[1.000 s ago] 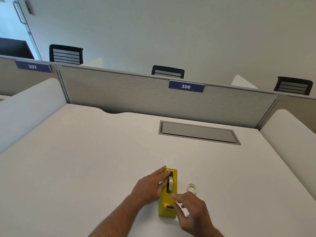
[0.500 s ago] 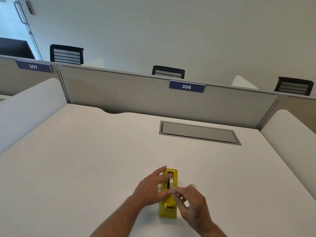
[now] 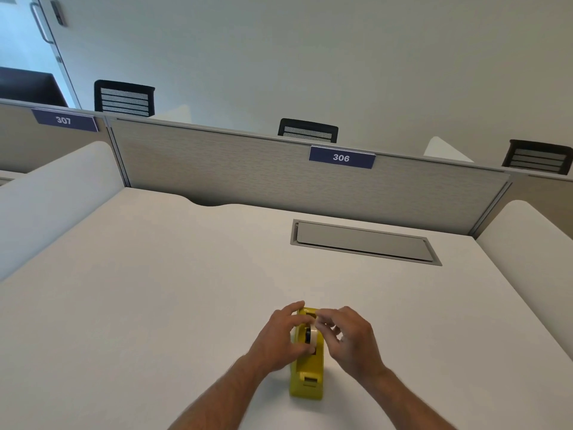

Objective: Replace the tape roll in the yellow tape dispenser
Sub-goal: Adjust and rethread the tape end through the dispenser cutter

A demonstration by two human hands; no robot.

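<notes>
The yellow tape dispenser stands on the white desk near its front edge, cutter end toward me. A whitish tape roll with a black core sits upright in its slot. My left hand grips the dispenser's left side, its index finger over the far end and its thumb by the roll. My right hand reaches in from the right and pinches the top of the roll with thumb and fingertips. The loose roll that lay to the right of the dispenser is hidden behind my right hand.
A grey cable flap is set flush in the desk behind the dispenser. A grey partition labelled 306 closes the back, and white side dividers stand on both sides. Black chairs show beyond the partition.
My right hand moved up from the cutter end to the top of the roll and now pinches it, covering the loose roll. My left hand stayed on the dispenser.
</notes>
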